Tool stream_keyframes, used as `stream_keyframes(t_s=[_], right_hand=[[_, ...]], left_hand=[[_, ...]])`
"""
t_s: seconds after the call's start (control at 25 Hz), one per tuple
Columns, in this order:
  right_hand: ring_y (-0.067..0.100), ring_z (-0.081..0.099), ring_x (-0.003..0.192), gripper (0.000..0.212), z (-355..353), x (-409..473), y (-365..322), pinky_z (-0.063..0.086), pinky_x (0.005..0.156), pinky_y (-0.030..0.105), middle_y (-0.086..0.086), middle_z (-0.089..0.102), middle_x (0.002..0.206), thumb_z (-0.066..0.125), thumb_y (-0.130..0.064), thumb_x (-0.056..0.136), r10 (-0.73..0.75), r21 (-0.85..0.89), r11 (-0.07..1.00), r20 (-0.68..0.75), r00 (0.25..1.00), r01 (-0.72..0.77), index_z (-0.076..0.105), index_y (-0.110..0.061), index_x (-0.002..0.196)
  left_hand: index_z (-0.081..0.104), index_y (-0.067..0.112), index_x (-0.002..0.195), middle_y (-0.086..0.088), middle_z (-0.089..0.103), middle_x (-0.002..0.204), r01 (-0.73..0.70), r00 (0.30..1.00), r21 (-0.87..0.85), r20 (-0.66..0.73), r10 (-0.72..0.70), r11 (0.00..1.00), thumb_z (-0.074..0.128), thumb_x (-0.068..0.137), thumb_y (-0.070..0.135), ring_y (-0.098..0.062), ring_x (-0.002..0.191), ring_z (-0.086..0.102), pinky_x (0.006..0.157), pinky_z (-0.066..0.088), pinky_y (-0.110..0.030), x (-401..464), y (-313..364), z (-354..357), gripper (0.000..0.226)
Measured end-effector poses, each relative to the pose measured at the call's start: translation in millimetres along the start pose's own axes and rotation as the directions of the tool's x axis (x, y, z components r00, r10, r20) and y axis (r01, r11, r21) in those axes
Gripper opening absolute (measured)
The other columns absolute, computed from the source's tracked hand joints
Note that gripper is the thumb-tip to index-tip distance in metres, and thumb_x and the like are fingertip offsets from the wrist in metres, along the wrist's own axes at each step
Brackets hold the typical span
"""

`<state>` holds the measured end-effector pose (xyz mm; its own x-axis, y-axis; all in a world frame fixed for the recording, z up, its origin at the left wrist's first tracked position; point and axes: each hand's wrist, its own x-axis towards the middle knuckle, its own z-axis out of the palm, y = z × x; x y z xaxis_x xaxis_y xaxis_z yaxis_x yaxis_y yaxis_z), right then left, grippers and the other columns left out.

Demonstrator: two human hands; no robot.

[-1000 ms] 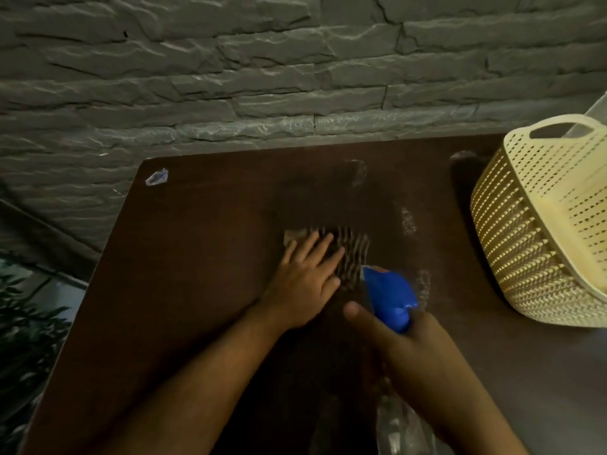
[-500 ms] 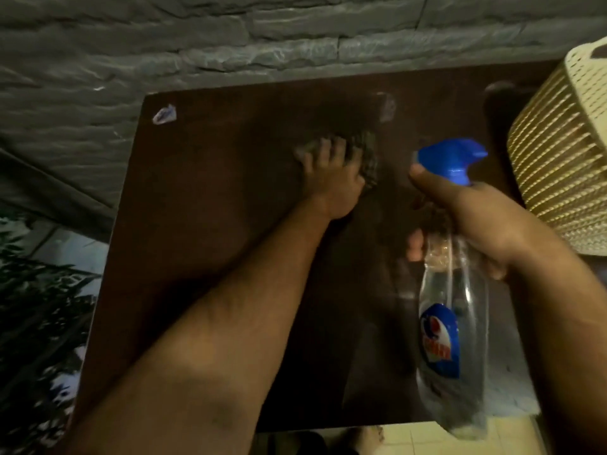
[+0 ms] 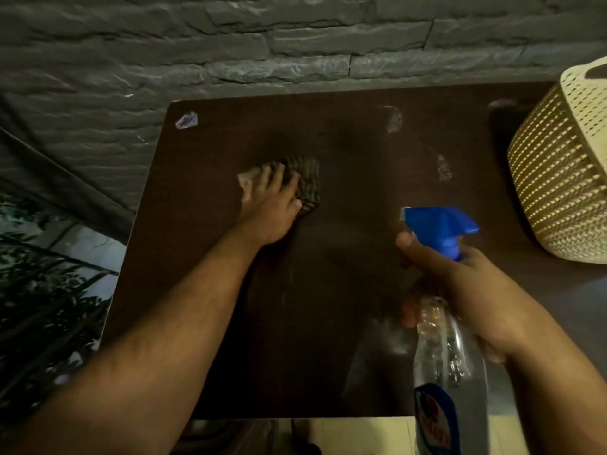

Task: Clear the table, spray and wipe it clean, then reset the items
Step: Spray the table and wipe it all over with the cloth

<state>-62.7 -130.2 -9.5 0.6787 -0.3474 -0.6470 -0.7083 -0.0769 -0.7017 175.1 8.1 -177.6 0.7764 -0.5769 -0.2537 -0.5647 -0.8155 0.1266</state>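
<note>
Mid-task, by the look of it: table cleared of its items, spray and wipe under way, reset not yet begun. Left hand pressed flat on cloth, fingers spread over it, not clenched, well in from the left edge and toward the far half. Right hand wrapped around the neck of the bottle, thumb up by the blue trigger head, nozzle aimed left across the top; bottle held above the near right part of the table, base running out of view at the bottom. Pale smears and a second patch left on the far right stretch, probably spray or residue awaiting the cloth. Small scrap left lying at the far left corner, close to two edges. Basket stood at the right end, contents hidden, likely holding the removed items.

Room: wide bare surface between cloth and basket, free for long strokes. Far edge hard against the wall, so no overrun there. Left edge open, with plants below; near edge open over the floor. Wiping toward the right likely stopped by the basket; scrap apt to be swept off the corner.
</note>
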Motion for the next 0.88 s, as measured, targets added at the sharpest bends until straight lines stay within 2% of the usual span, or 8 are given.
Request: stream_keyframes(t_s=[0.12,0.2,0.32,0.44,0.52,0.72,0.8,0.88], right_hand=[[0.04,0.062,0.065,0.081,0,-10,13,0.05,0.082,0.058,0.019,0.068,0.066,0.067,-0.078,0.049,-0.009,0.054,0.998,0.03,0.999,0.008,0.06,-0.014,0.096],[0.037,0.065,0.063,0.069,-1,-19,23,0.052,0.082,0.054,0.013,0.068,0.06,0.065,-0.069,0.049,0.001,0.052,0.999,0.048,0.999,-0.003,0.059,-0.017,0.094],[0.035,0.071,0.067,0.053,-5,-38,37,0.057,0.08,0.054,0.009,0.073,0.062,0.061,-0.062,0.055,0.002,-0.003,1.0,0.083,0.997,-0.001,0.056,-0.022,0.089],[0.031,0.072,0.065,0.05,-11,-52,54,0.058,0.077,0.049,0.011,0.073,0.067,0.06,-0.061,0.059,-0.006,-0.022,1.0,0.082,0.997,0.007,0.057,-0.02,0.088],[0.026,0.068,0.058,0.046,-12,-64,64,0.057,0.069,0.042,0.01,0.071,0.061,0.059,-0.058,0.065,-0.025,-0.018,0.999,0.099,0.995,0.027,0.057,-0.019,0.088],[0.025,0.066,0.058,0.048,-19,-88,82,0.054,0.06,0.035,0.019,0.071,0.068,0.056,-0.058,0.066,-0.028,-0.006,1.0,0.156,0.987,0.029,0.057,-0.018,0.094],[0.026,0.067,0.059,0.053,-22,-88,90,0.055,0.059,0.034,0.019,0.071,0.068,0.058,-0.059,0.061,0.002,0.02,1.0,0.162,0.987,-0.005,0.056,-0.018,0.095],[0.025,0.068,0.059,0.056,-22,-87,100,0.056,0.059,0.032,0.022,0.071,0.072,0.058,-0.061,0.059,0.005,0.023,1.0,0.155,0.988,-0.008,0.055,-0.019,0.096]], left_hand=[[0.004,0.033,0.153,0.004,-0.01,0.162,-0.321,0.947,0.039,0.014,0.321,0.946,0.023,0.099,0.048,-0.018,0.148,-0.016,0.12,-0.005,-0.045,-101,34,32,0.059],[0.006,0.037,0.152,0.01,-0.011,0.16,-0.38,0.925,0.017,0.02,0.38,0.925,0.015,0.094,0.054,-0.012,0.146,-0.019,0.12,-0.007,-0.042,-153,19,42,0.061],[0.01,0.032,0.152,0.004,-0.003,0.162,-0.025,0.997,-0.046,-0.079,0.021,0.999,0.014,0.095,0.056,-0.014,0.147,-0.013,0.12,0.003,-0.049,-142,-26,37,0.062],[0.006,0.029,0.154,-0.002,-0.007,0.163,0.355,0.933,-0.125,-0.008,-0.359,0.927,0.023,0.101,0.048,-0.023,0.148,-0.013,0.119,-0.002,-0.051,-101,-17,27,0.058],[0.006,0.028,0.154,-0.001,-0.008,0.163,0.354,0.934,-0.124,0.002,-0.356,0.927,0.025,0.102,0.046,-0.025,0.148,-0.014,0.119,-0.003,-0.052,-106,27,32,0.059],[0.003,0.034,0.152,0.008,-0.016,0.16,-0.07,0.996,-0.136,-0.068,0.062,0.988,0.016,0.099,0.05,-0.012,0.144,-0.027,0.117,-0.016,-0.04,-239,108,67,0.058],[0.003,0.037,0.15,0.012,-0.018,0.159,-0.015,0.998,-0.178,-0.055,0.006,0.984,0.008,0.094,0.056,-0.006,0.143,-0.028,0.118,-0.013,-0.039,-273,97,73,0.06],[0.0,0.038,0.15,0.013,-0.018,0.158,0.148,0.985,-0.18,-0.059,-0.161,0.973,0.008,0.096,0.057,-0.007,0.143,-0.028,0.119,-0.011,-0.04,-262,73,72,0.058]])
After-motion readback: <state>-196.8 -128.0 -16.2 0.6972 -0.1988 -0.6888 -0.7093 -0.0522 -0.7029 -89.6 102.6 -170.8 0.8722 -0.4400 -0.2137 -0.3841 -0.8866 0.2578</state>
